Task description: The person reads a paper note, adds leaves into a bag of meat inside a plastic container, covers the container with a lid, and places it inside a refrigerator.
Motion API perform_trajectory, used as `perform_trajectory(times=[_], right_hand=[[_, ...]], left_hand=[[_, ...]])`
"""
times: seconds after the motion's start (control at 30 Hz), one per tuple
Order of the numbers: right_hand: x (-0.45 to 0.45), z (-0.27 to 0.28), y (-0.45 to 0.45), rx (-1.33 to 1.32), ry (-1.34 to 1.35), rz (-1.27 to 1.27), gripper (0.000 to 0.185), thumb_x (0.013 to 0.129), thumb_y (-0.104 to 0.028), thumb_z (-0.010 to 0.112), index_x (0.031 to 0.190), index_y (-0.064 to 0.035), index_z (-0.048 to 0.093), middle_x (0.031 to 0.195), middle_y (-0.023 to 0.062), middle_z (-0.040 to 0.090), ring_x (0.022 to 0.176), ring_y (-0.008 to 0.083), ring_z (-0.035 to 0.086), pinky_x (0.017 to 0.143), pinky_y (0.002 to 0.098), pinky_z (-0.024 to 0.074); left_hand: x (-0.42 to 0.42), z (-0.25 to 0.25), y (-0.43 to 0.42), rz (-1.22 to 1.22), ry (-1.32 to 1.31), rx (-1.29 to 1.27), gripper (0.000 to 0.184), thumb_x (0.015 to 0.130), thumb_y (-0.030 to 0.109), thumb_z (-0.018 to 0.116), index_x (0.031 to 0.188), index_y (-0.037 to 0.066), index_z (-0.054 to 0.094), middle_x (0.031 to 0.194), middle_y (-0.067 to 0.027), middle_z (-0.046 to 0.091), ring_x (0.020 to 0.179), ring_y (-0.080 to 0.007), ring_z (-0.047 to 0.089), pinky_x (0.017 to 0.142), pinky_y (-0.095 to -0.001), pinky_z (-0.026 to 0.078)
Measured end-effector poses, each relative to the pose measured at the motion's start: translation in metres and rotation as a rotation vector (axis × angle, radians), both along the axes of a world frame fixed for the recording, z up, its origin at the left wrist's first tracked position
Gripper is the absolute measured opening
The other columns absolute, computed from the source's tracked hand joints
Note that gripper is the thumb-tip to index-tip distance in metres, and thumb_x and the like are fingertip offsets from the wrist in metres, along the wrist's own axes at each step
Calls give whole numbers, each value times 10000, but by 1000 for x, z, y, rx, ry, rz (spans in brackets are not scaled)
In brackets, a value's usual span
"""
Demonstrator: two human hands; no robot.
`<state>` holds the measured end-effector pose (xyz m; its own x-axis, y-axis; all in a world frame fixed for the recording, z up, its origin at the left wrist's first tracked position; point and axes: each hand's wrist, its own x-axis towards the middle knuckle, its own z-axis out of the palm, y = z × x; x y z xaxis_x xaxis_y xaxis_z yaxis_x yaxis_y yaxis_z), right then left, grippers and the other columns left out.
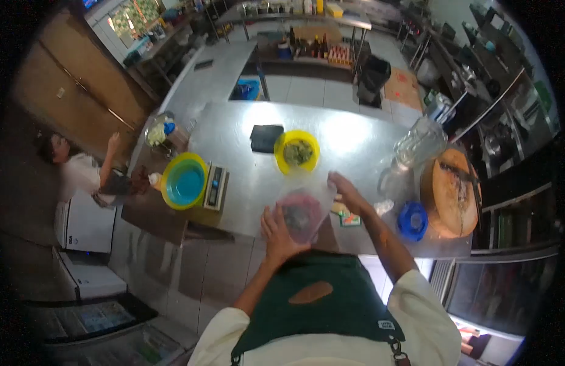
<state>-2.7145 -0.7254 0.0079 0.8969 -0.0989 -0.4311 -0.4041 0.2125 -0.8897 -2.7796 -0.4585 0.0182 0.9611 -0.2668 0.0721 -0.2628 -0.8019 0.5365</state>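
Note:
A clear plastic bag [313,189] is stretched between my two hands in front of my apron, over a pink bowl [304,216] at the near edge of the steel counter. My left hand [280,235] presses against the bag and the bowl's left side, fingers spread upward. At the bag's upper right corner, my right hand [346,188] pinches the plastic. Just beyond the bag stands a yellow bowl [313,143] with chopped greenish food in it. What lies inside the pink bowl is blurred behind the plastic.
Left on the counter [249,177] are a green-yellow bowl [185,180] and a scale [216,188]. A black case [265,138] lies farther back. On the right are a blue container [412,221], a glass jar [422,141] and a round chopping board with a knife [454,195]. Another person [84,174] is at far left.

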Motion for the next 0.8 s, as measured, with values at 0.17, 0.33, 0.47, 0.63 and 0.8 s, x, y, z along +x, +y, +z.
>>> perform_trajectory(times=[0.17,0.33,0.47,0.63,0.8], right_hand=[[-2,13,-11,99,-5,200,673,998,-740,391,1275,-159,589,1364,62,559,1276,236,496,1102,438,360],[-7,27,-7,-65,-58,203,728,1016,-721,353,1358,-121,584,1410,102,556,1361,265,463,1163,497,312],[-9,32,4,-215,-146,168,485,1031,-478,553,1227,-48,662,1318,142,624,1320,239,532,1131,432,383],[-23,33,37,-425,-406,308,167,927,-29,632,1089,-2,661,1025,98,724,977,248,708,880,384,563],[-26,13,68,-771,-559,610,246,853,-13,665,1098,-8,646,1047,181,696,1002,378,679,902,425,547]], left_hand=[[16,3,11,-39,16,-206,1523,508,506,977,1631,63,49,1548,-312,202,1441,-509,221,1158,-645,254],[34,-15,35,5,154,-659,1415,570,455,960,1635,110,94,1539,-255,276,1435,-451,285,1156,-630,288],[42,-15,66,187,497,-1310,1281,641,391,923,1626,131,145,1567,-272,237,1461,-405,266,1180,-515,299],[41,-19,91,405,439,-1211,1207,670,316,901,1618,145,173,1561,-273,242,1461,-401,265,1176,-498,309],[42,-38,97,411,310,-1088,1202,662,317,923,1599,113,200,1529,-280,261,1436,-416,289,1163,-524,319]])
